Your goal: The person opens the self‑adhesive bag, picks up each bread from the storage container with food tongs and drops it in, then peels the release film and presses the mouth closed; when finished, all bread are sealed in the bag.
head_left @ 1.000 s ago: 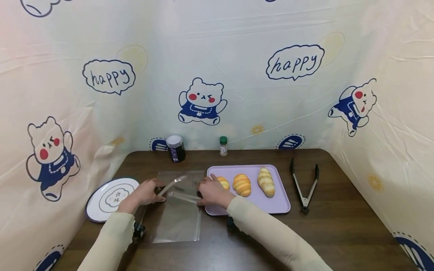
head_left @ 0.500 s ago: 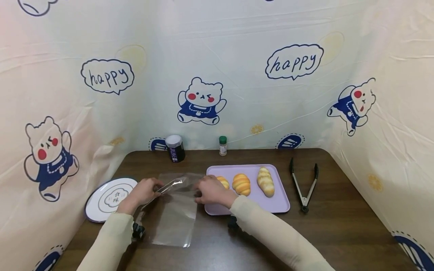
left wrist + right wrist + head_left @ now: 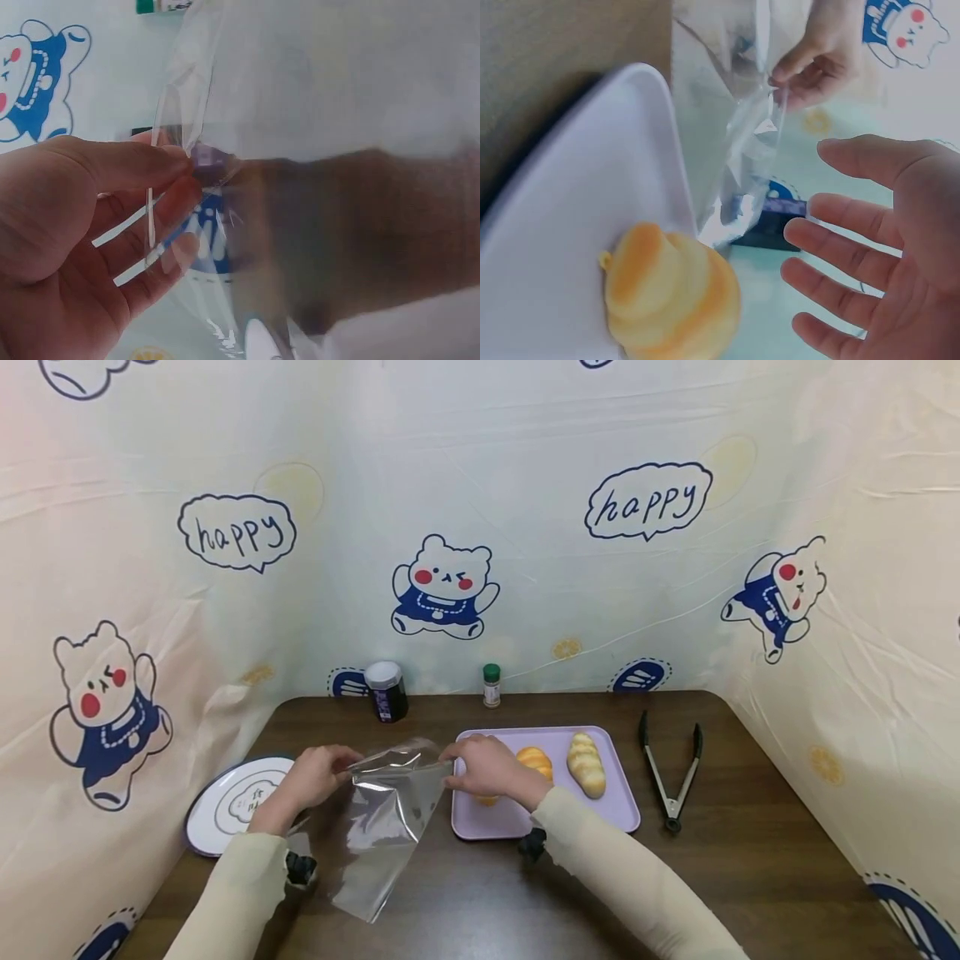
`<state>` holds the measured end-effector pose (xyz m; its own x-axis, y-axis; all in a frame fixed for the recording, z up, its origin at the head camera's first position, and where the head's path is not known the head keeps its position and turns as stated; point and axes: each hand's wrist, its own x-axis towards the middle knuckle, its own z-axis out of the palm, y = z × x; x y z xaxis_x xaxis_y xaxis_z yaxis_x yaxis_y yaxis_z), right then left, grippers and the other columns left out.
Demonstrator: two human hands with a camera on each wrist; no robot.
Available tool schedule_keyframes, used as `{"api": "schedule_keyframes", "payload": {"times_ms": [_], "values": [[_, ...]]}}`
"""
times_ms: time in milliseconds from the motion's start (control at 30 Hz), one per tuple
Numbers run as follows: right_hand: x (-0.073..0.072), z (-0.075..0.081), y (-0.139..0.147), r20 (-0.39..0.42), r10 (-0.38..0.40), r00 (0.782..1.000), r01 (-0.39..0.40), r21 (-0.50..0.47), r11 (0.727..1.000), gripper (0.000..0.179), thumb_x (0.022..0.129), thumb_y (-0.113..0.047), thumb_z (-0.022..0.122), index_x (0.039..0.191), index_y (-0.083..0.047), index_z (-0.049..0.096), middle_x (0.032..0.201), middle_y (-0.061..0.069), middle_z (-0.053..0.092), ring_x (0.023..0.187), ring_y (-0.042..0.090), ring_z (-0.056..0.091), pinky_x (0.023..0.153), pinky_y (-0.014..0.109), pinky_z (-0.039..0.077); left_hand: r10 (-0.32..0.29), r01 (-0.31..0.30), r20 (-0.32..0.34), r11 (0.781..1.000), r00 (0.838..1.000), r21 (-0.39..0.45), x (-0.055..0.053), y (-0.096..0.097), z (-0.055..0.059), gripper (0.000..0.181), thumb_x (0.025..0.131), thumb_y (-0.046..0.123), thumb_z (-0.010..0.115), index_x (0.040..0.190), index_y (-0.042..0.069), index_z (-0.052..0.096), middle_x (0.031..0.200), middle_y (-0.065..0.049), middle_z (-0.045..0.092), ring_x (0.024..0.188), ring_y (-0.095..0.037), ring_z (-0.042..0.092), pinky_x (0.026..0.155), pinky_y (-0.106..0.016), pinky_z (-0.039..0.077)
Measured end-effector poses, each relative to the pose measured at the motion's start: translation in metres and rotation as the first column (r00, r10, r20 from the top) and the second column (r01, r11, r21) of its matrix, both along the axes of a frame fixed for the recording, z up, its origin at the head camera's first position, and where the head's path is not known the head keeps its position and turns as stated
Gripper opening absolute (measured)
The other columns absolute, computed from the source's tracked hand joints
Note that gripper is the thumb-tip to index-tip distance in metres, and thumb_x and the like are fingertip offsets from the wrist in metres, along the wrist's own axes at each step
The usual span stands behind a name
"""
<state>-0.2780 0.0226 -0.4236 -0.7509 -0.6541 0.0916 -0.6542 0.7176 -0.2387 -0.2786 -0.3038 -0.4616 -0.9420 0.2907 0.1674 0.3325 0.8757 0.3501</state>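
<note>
The left hand (image 3: 318, 774) has thumb and forefinger pinching the edge of a clear plastic bag (image 3: 390, 810), close to one top corner. Opposite, the right hand (image 3: 491, 767) holds nothing that I can see: its fingers are spread and slightly bent, just beside the bag's other top corner.

The bag sits left of centre in the head view, slanting towards the lower part of the frame, its film creased and shiny. I can't tell whether its bottom end rests on the worktop (image 3: 465, 893).

I'd judge this as the step of getting the bag's mouth ready, with only one side secured. The next move seems to call for the right fingers to catch the free lip and part the two layers; thin film clings and slides, so a light pinch should do better than a hard pull.

Further out, a lilac tray (image 3: 615, 802) lies right of centre, partly under the right hand, with an orange-striped roll (image 3: 535, 761), a longer pale roll (image 3: 587, 766) and another roll (image 3: 487, 800) mostly hidden by that hand. Tongs (image 3: 671, 812) stand spread at the tray's right, a white plate (image 3: 217, 814) lies at lower left, and a dark jar (image 3: 387, 693) and a green-capped bottle (image 3: 491, 687) stand along the far edge.
</note>
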Motion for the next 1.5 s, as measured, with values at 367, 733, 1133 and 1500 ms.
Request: {"api": "schedule_keyframes", "payload": {"times_ms": [367,733,1133,1500], "values": [[-0.009,0.01,0.037,0.149,-0.061,0.987,0.088,-0.179,0.98,0.043,0.094,-0.037,0.068,0.13,-0.014,0.067,0.125,0.004,0.071,0.119,0.025,0.063,0.102,0.042,0.051,0.004,-0.003,-0.006,0.994,1.0,0.106,0.006,0.011,0.025,0.024,0.089,0.0,0.066,0.11,0.008,0.074,0.105,-0.012,0.075,0.092,-0.027,0.07,0.081,-0.048,0.057],[-0.01,0.015,0.062,0.201,-0.109,0.974,0.156,-0.236,0.959,0.042,0.094,-0.04,0.066,0.129,-0.015,0.067,0.123,0.004,0.07,0.118,0.026,0.063,0.101,0.044,0.05,-0.019,0.023,-0.024,0.979,1.0,0.204,0.014,0.02,0.052,0.021,0.092,0.005,0.067,0.112,0.009,0.073,0.109,-0.013,0.075,0.096,-0.03,0.072,0.078,-0.043,0.06],[-0.006,0.029,0.072,0.279,-0.114,0.954,0.206,-0.325,0.923,0.039,0.099,-0.045,0.057,0.125,-0.02,0.069,0.117,-0.001,0.071,0.113,0.022,0.063,0.096,0.042,0.054,-0.076,0.063,0.036,0.957,0.996,0.282,0.02,0.036,0.072,0.023,0.095,0.009,0.065,0.116,0.016,0.072,0.117,-0.009,0.073,0.105,-0.027,0.07,0.09,-0.047,0.058],[-0.008,0.028,0.057,0.428,0.044,0.903,0.155,-0.418,0.895,0.043,0.104,-0.047,0.045,0.116,-0.015,0.072,0.102,0.003,0.075,0.102,0.017,0.066,0.095,0.038,0.052,-0.153,0.118,0.088,0.94,0.984,0.32,0.025,0.048,0.075,0.023,0.095,0.01,0.066,0.115,0.021,0.072,0.116,-0.001,0.072,0.105,-0.021,0.068,0.093,-0.047,0.057]]}}
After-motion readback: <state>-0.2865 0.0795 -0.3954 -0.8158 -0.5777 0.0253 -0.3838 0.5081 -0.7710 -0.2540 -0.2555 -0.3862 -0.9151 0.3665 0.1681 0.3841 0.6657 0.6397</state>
